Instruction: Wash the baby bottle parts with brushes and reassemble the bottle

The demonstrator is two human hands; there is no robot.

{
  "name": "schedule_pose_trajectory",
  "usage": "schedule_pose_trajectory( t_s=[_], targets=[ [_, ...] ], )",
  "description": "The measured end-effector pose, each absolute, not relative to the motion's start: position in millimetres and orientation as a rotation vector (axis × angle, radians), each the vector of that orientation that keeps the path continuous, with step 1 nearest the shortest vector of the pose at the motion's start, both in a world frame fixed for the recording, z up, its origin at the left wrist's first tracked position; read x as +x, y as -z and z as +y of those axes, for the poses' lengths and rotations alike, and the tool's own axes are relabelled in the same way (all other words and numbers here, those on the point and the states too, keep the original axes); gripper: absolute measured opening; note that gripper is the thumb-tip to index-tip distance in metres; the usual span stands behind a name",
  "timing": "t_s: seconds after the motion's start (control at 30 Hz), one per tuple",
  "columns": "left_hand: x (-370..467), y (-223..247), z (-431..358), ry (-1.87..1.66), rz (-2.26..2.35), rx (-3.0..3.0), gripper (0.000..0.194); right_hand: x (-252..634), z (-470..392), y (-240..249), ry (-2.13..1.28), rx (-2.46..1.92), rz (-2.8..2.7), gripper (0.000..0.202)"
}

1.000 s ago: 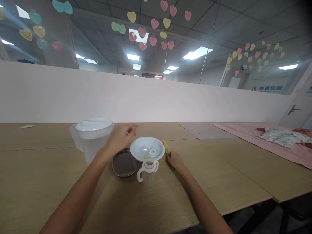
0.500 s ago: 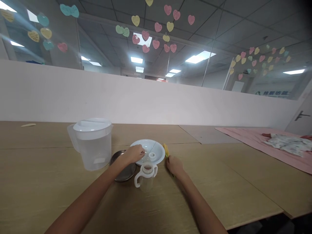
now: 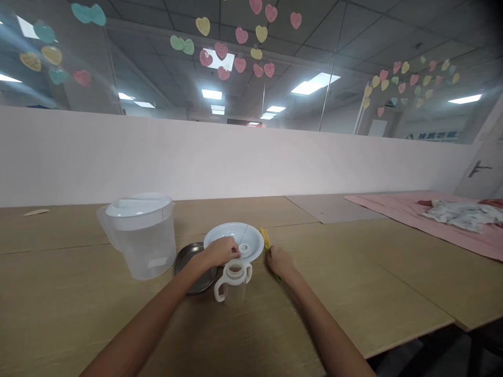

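Note:
My left hand (image 3: 223,251) is closed above the near-left part of a white bowl (image 3: 212,234), its fingers pinched together; whatever they hold is too small to make out. A white ring-shaped cap (image 3: 244,250) lies in the bowl, near those fingertips. My right hand (image 3: 280,263) is wrapped round a brush (image 3: 265,238) with a yellow head and a green handle, resting at the right of the bowl. Between my forearms stands a clear baby bottle (image 3: 234,290), upright and uncapped, with two white side handles. Behind my left wrist, a round metal dish (image 3: 188,253) is partly hidden.
A large translucent pitcher (image 3: 147,246) with a white lid stands left of the dish. A flat pale strip (image 3: 36,212) lies at the far left. Pink cloth (image 3: 401,204) covers the far right of the table, with a patterned cloth (image 3: 459,213) on it.
The head view has shifted slightly. My left hand has lowered a little toward the cap and the bottle's mouth. My right hand stays on the brush at the bowl's right side.

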State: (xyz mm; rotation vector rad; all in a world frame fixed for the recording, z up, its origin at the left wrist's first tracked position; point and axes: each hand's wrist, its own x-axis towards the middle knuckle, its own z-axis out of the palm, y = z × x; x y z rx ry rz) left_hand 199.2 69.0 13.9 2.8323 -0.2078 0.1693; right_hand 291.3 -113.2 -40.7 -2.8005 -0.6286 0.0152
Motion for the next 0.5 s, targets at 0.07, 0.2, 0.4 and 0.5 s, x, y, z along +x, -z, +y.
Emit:
schedule_pose_trajectory(
  t_s=[0.07, 0.2, 0.4, 0.5],
  targets=[
    [199, -15, 71, -0.192, -0.233, 2.809, 0.026, 291, -113, 40, -0.009, -2.789, -0.619, 0.032],
    [199, -20, 75, -0.294, -0.143, 2.509, 0.024, 291, -114, 39, 0.002, -2.781, -0.566, 0.027],
    [204, -23, 80, -0.343, 0.142, 1.882, 0.02, 295, -119, 34, 0.139, -2.677, -0.437, 0.029],
    [206, -22, 83, -0.347, 0.204, 1.654, 0.019, 295, -120, 30, 0.382, -2.494, -0.419, 0.034]
  ],
)
